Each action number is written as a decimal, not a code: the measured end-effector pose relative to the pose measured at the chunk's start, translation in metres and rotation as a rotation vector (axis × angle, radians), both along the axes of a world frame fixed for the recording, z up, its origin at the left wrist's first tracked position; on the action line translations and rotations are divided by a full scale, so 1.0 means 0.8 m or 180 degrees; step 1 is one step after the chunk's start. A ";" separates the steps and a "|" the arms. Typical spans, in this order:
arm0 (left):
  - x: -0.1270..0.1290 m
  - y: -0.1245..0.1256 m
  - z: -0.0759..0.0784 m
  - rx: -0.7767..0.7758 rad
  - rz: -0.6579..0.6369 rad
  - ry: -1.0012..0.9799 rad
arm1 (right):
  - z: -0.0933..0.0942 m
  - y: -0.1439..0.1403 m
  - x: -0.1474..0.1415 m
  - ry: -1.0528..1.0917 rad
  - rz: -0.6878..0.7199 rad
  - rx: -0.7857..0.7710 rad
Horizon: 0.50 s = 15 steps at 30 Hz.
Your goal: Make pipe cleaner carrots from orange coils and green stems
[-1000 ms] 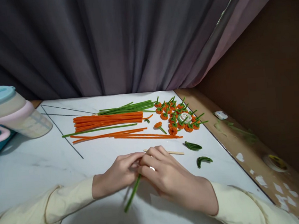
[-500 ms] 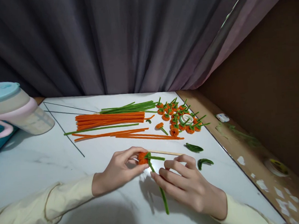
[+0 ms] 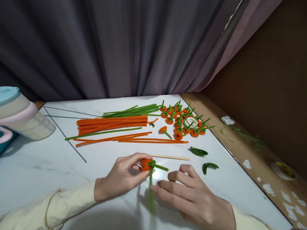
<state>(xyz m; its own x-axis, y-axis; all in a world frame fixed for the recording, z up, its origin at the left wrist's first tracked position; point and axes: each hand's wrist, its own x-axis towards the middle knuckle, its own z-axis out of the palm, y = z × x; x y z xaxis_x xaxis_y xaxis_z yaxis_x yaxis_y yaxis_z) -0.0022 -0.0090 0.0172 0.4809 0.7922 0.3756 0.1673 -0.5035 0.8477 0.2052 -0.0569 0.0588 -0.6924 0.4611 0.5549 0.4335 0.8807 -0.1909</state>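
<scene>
Left hand [image 3: 121,177] pinching orange coil [image 3: 146,164] (thumb on top), right hand [image 3: 193,197] on green stem [image 3: 151,186].

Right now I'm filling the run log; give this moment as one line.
left hand: pinches orange pipe-cleaner coil | right hand: on green stem | wooden stick: beside coil, on marble table

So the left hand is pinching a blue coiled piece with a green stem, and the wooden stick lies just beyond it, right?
Not quite: the head view shows the left hand pinching an orange coiled piece, not blue. Its green stem and the wooden stick just beyond are as you said.
</scene>
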 end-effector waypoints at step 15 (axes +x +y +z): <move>-0.001 0.000 -0.001 -0.2011 -0.0828 -0.0444 | -0.025 0.015 -0.009 0.0947 -0.0352 -0.0993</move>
<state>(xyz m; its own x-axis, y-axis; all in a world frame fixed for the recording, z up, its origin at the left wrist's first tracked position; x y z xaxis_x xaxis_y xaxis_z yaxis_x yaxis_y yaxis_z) -0.0026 -0.0087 0.0165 0.6653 0.7451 -0.0472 -0.0238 0.0844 0.9962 0.1977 -0.0447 0.0385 -0.4608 0.7004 0.5451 0.4078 0.7126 -0.5709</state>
